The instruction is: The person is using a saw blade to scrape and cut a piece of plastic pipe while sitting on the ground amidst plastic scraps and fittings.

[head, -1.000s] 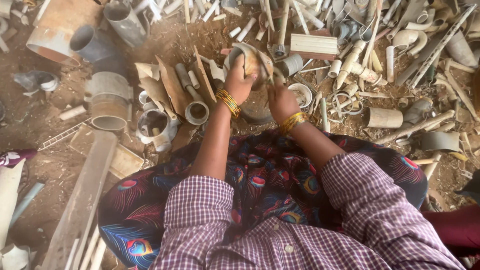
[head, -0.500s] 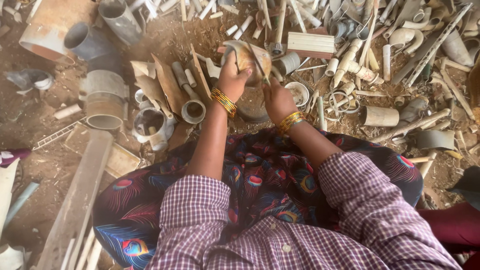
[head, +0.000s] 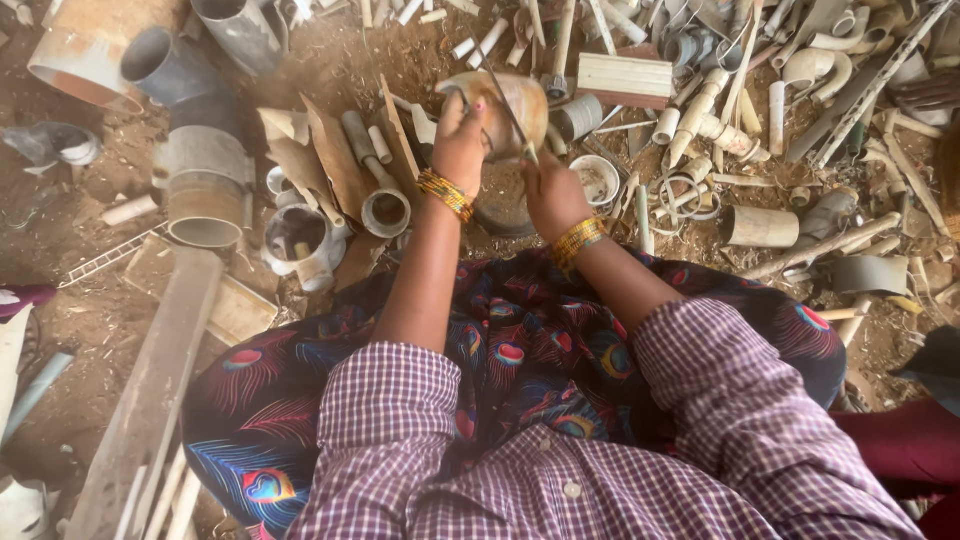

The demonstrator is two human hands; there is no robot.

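Hands have risen since a second ago: left hand still grips the dirty curved pipe fitting above the round dish, right hand drawing a thin blade across it, so scraping continues.

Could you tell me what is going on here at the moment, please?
A person sits on dusty ground among scattered pipe offcuts. Their left hand holds up a tan, rounded pipe piece, while the right hand holds a thin blade-like tool that lies across it. Wider grey pipe sections lie to the left, and narrow pale tubes are strewn to the right. A wooden plank lies beside the person's knee.
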